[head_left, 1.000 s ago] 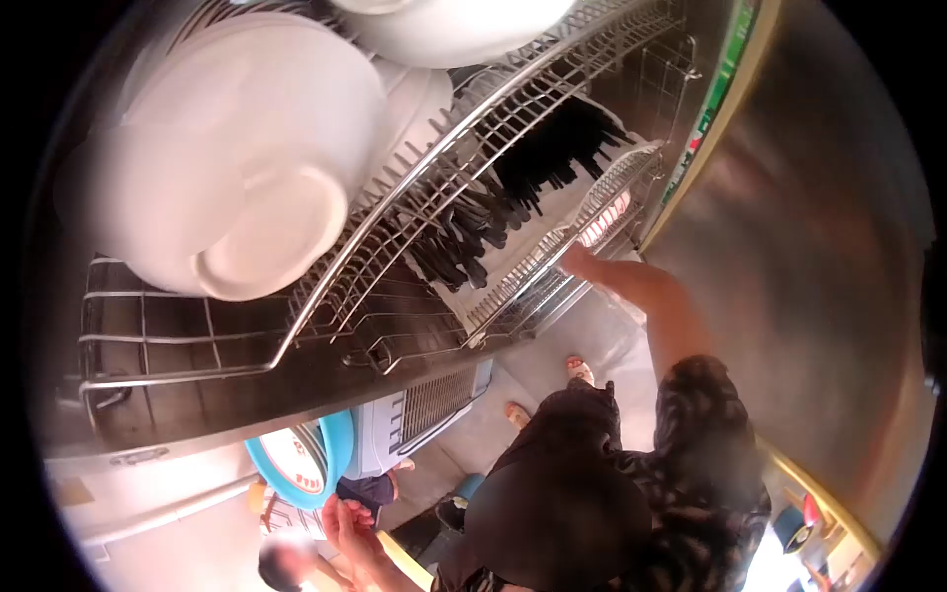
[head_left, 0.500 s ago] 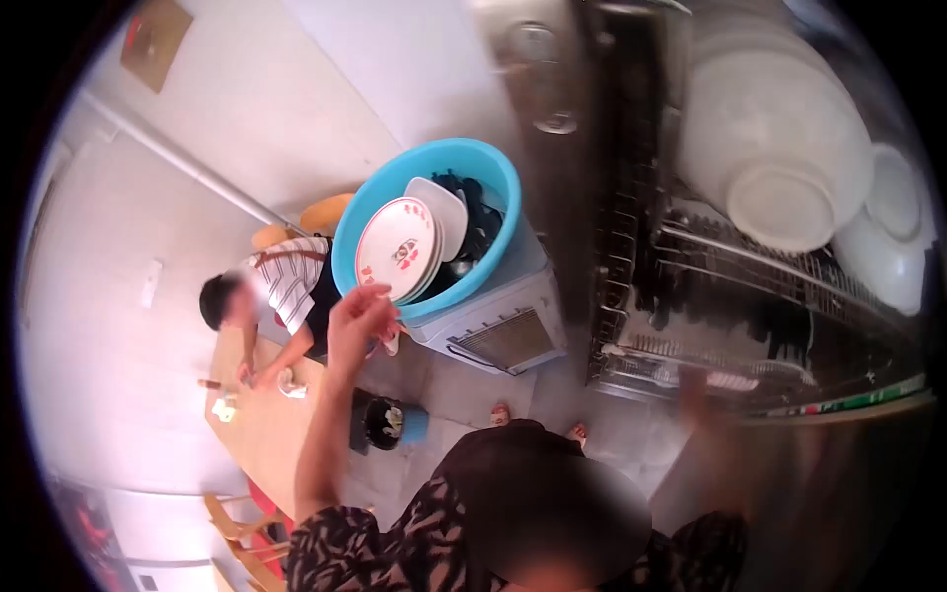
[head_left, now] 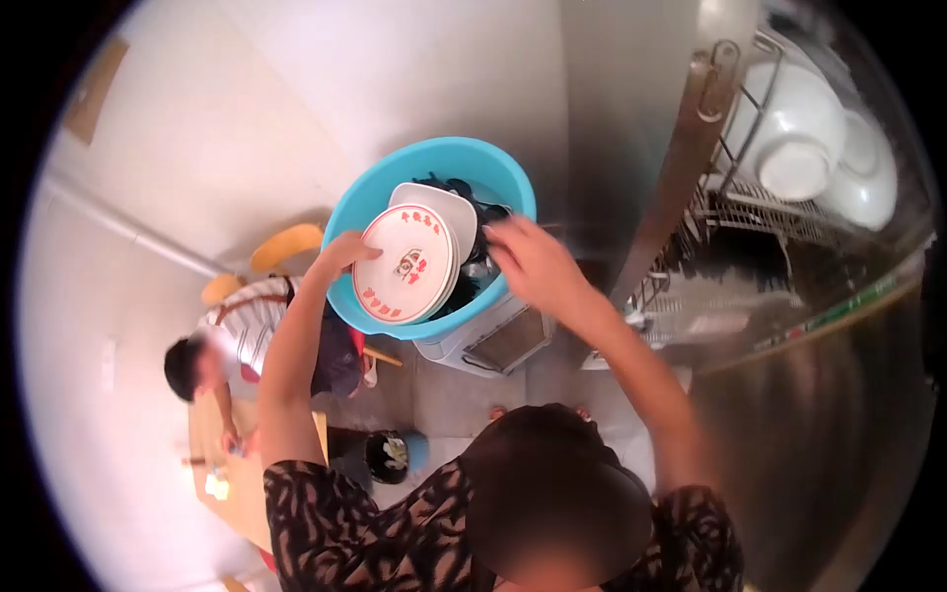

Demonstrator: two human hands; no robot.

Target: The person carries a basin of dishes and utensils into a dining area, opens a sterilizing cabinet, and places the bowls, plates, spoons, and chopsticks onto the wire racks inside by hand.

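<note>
A light blue basin (head_left: 508, 173) holds a stack of plates and dark utensils. Uppermost in the stack is a round white plate (head_left: 395, 237) with red markings around its rim. My left hand (head_left: 345, 254) grips that plate's left edge, its thumb lying on top and its other fingers mostly out of sight. Behind the stack lies a white squarish dish (head_left: 464, 212). My right hand (head_left: 533, 259) hovers at the basin's right rim, fingers apart and reaching over the dark utensils (head_left: 483, 212); nothing shows in it.
The basin rests on a grey-white appliance (head_left: 493, 340). To the right, an open metal cabinet with wire racks (head_left: 769, 222) holds large white bowls (head_left: 789, 133). At lower left, a person (head_left: 247, 335) sits at a wooden table (head_left: 237, 493). A bin (head_left: 390, 459) stands on the floor.
My left hand has come up to the round plate and taken hold of its edge. My right hand has swung from the cabinet side over to the basin.
</note>
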